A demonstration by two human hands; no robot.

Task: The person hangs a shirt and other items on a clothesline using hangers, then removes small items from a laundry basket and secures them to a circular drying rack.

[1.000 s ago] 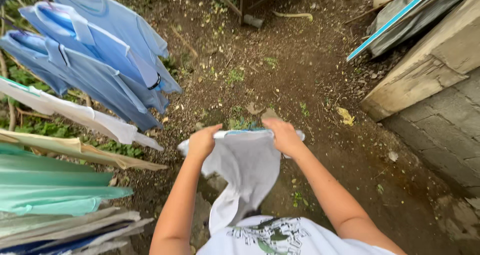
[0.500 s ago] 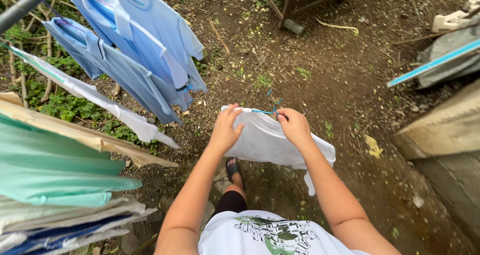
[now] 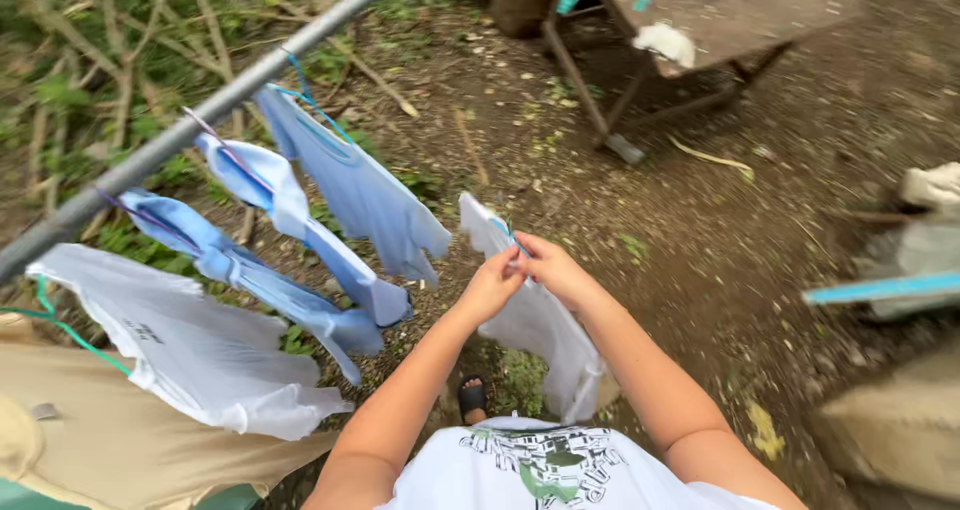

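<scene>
Both hands pinched the top of a white shirt at the frame's middle

The left hand [image 3: 490, 288] and right hand [image 3: 548, 268] gripped the white shirt [image 3: 540, 320] on its blue hanger [image 3: 508, 232], barely visible between the fingers. Open dirt ground [image 3: 700, 230] lay from 1 to 4 o'clock. The metal pole [image 3: 200, 115] and blue shirts [image 3: 340, 185] crowded 9 to 11. The wooden table [image 3: 740, 10] at 12 was cut off.

Soft daylight, motion blur, warped edges
</scene>
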